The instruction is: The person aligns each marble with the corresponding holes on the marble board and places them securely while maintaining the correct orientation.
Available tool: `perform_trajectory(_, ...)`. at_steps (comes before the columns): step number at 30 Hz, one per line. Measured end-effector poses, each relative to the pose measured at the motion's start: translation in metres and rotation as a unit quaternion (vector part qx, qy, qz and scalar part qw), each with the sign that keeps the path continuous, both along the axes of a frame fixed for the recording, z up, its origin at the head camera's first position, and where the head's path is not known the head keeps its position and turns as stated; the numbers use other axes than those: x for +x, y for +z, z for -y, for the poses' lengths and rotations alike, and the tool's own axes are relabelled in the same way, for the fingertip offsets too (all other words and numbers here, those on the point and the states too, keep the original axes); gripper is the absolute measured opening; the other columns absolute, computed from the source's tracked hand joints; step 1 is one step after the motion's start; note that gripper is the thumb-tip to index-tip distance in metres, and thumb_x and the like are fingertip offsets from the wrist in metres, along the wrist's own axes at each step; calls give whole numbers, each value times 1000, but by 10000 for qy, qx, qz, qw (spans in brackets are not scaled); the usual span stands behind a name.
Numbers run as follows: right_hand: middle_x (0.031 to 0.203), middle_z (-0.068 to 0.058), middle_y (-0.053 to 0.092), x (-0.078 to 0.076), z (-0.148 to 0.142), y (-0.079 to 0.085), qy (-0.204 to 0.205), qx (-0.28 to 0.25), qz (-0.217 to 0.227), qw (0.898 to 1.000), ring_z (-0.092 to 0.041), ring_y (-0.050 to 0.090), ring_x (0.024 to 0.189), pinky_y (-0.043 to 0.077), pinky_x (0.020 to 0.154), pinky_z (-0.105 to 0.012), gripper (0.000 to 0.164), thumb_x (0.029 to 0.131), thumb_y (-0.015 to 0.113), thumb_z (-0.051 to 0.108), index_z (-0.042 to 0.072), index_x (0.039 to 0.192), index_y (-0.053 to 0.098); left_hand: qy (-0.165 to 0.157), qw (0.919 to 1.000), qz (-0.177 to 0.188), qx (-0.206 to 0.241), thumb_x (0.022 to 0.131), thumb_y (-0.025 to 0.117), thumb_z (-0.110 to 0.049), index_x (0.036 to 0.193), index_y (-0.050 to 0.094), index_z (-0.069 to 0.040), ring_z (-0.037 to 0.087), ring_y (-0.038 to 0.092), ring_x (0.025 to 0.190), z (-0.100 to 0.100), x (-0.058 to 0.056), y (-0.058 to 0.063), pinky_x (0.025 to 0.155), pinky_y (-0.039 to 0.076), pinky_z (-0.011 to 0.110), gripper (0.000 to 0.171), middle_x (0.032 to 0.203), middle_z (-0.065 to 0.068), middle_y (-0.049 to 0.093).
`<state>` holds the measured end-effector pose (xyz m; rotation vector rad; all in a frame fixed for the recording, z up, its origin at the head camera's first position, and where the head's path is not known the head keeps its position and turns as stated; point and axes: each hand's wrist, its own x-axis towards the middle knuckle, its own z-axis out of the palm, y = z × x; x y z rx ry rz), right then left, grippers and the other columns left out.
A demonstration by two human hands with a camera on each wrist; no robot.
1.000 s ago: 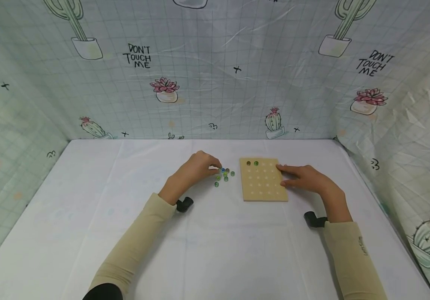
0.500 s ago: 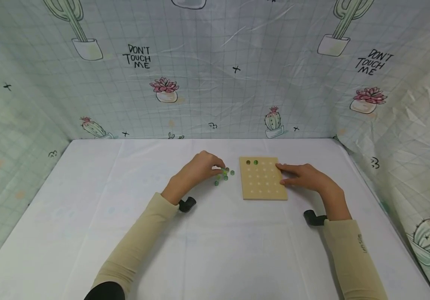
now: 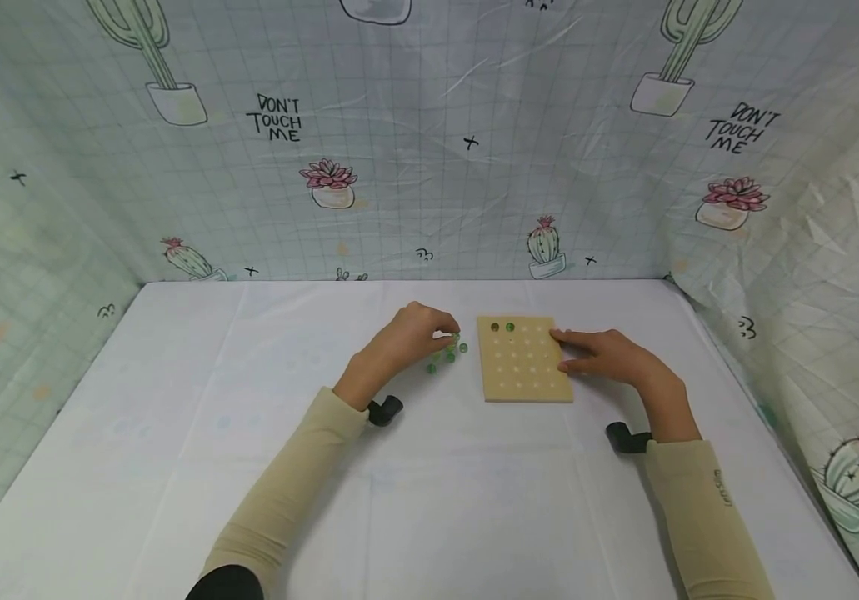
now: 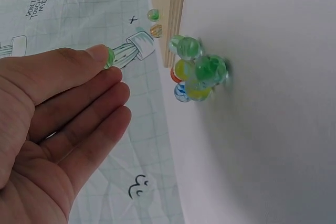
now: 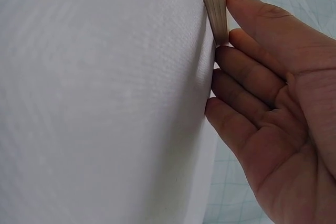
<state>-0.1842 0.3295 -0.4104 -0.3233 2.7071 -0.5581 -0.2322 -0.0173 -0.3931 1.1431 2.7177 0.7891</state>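
My left hand (image 3: 412,335) pinches a green glass marble (image 4: 109,57) between thumb and index finger, its other fingers loosely bent. Beneath the fingertips, several marbles (image 4: 210,71) in green, yellow, blue and orange cluster on the white table; the hand partly hides them in the head view. To their right lies a square wooden board (image 3: 522,393) with rows of shallow round hollows. An amber marble (image 3: 495,327) and a green marble (image 3: 510,327) sit side by side in its far left hollows. Against the board's right edge rest the extended fingers of my right hand (image 3: 612,357).
A white cloth (image 3: 459,500) covers the table. Cactus-printed sheeting (image 3: 414,167) rises at the back and both sides. Black wrist-worn pieces (image 3: 386,410) stick out from both cuffs, low over the table.
My left hand has moved slightly right and away over the marble cluster, and a green marble is now between its fingertips. The right hand and the board have stayed put.
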Motion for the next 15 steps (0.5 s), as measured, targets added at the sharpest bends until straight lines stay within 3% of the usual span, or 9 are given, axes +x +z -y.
perform_trajectory(10, 156, -21, 40, 0, 1, -1, 24, -6, -52, 10000, -48, 36, 143, 32, 114, -65, 71, 96, 69, 42, 11, 155, 43, 11, 9997, 11, 234, 96, 72, -11, 111, 75, -4, 24, 71, 105, -8, 0, 3, 92, 58, 33, 17, 109, 8, 76)
perform_trajectory(15, 156, -21, 40, 0, 0, -2, -11, 17, -50, 10000, -48, 36, 143, 32, 114, -65, 72, 96, 69, 43, 11, 155, 43, -150, 9991, -160, 373, 95, 73, -9, 108, 75, -3, 26, 72, 104, -12, -1, 6, 90, 58, 33, 15, 106, 8, 76)
